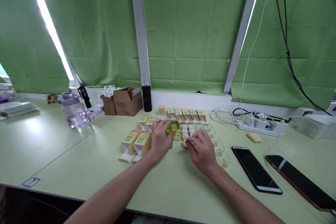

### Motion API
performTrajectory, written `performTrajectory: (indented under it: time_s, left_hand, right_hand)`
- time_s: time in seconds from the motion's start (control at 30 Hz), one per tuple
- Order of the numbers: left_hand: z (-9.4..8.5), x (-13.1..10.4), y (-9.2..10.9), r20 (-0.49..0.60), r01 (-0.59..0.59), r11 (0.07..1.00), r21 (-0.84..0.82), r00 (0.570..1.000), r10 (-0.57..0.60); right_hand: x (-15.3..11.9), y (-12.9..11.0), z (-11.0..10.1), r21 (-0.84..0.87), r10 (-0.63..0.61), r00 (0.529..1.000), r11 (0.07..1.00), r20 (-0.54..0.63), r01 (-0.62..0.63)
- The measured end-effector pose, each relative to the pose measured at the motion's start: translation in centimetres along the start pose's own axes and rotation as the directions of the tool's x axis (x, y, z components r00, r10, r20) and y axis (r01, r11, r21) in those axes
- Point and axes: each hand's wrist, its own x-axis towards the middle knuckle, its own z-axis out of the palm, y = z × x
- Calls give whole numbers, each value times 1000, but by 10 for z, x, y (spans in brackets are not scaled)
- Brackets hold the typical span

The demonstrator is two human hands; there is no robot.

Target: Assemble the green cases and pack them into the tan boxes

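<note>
My left hand is closed around a small olive-green plastic container, tilted so that its hollow inside shows. My right hand reaches to a small whitish cylindrical piece at the front of several similar pieces. Its thumb and fingertips are pinched together there; whether they grip that piece or something smaller on it is too small to tell. Small yellowish square pieces lie between the hands. Beside my right hand runs a row of clear plastic domes with yellow centres.
Open cardboard boxes with green labels stand left of my left hand, with more small boxes behind. Two phones and a power strip lie right. A jug, a brown carton and a black cylinder stand back left.
</note>
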Motion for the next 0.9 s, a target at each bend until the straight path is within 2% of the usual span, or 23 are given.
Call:
performTrajectory:
  time_s: [0.23, 0.5, 0.73, 0.9]
  left_hand:
    - [0, 4, -4, -56, 89, 995, -38, 994, -91]
    - [2, 4, -6, -83, 108, 993, -51, 990, -112]
    - [2, 3, -4, -94, 114, 991, -76, 988, -121]
    - [2, 4, -3, -96, 118, 990, -71, 988, -124]
  right_hand:
    - [0, 7, 15, -77, 0, 982, 997, 188, 15]
    - [7, 7, 43, -333, 15, 924, 935, 381, 122]
    - [7, 6, 61, -445, 76, 907, 886, 414, 128]
    - [10, 7, 59, -431, 88, 929, 899, 360, 82]
